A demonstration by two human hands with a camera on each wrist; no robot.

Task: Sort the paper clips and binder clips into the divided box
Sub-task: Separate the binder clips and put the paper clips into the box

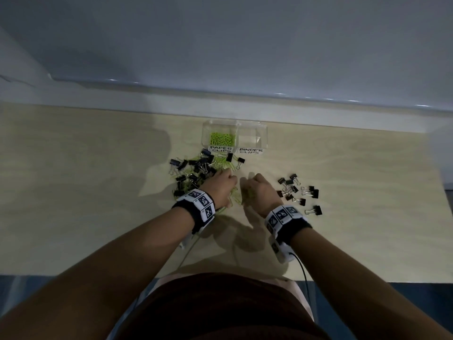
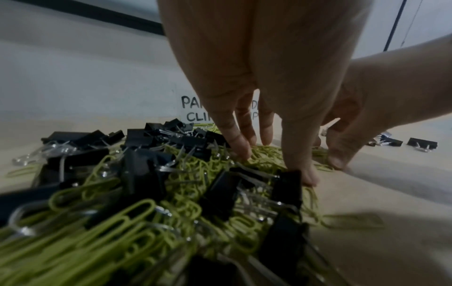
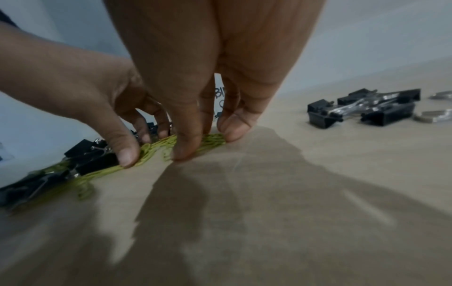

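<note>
A clear divided box (image 1: pixel 262 133) stands at the back of the table, with labels reading PAPER CLIPS and BINDER CLIPS in front. Green paper clips (image 1: pixel 221 138) lie in its left compartment; the right one shows nothing inside. In front of it lies a mixed pile (image 1: pixel 196 171) of black binder clips and green paper clips. My left hand (image 1: pixel 228 182) sets fingertips and thumb down around green paper clips (image 2: pixel 264 154) at the pile's right edge. Close beside it, my right hand (image 3: pixel 208 142) pinches a bunch of green paper clips (image 3: pixel 212 140) against the table.
A separate group of black binder clips (image 1: pixel 299 192) lies to the right of my right hand. The wooden table (image 1: pixel 367 168) meets a white wall ledge (image 1: pixel 318 111) behind the box. Cables run from both wristbands toward the table's front edge.
</note>
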